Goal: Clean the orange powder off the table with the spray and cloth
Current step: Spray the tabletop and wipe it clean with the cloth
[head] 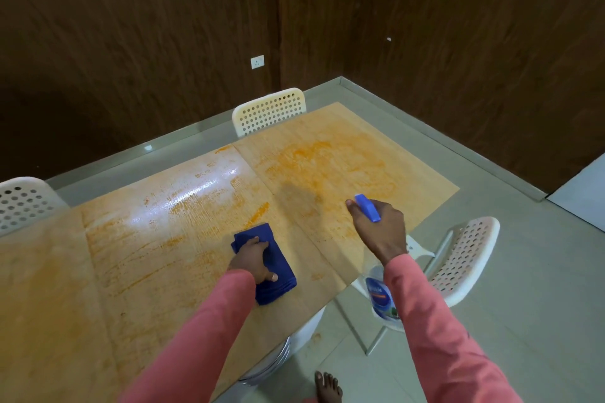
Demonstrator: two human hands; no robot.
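Observation:
Orange powder smears (327,160) cover much of the light wooden table (59,288), with a wet shiny patch (196,193) in the middle. My left hand (253,258) presses down on a folded blue cloth (278,281) lying on the table near its front edge. My right hand (381,226) grips a spray bottle by its blue trigger head (368,208), held over the table's right part with the nozzle pointing away from me. The bottle's clear body with a blue label (379,298) hangs below my wrist, partly hidden by my pink sleeve.
White perforated chairs stand around the table: one at the far side (268,109), one at the left (23,203), one at the right (465,258). Dark wood-panelled walls close the corner behind. My bare foot (327,386) is on the grey tiled floor.

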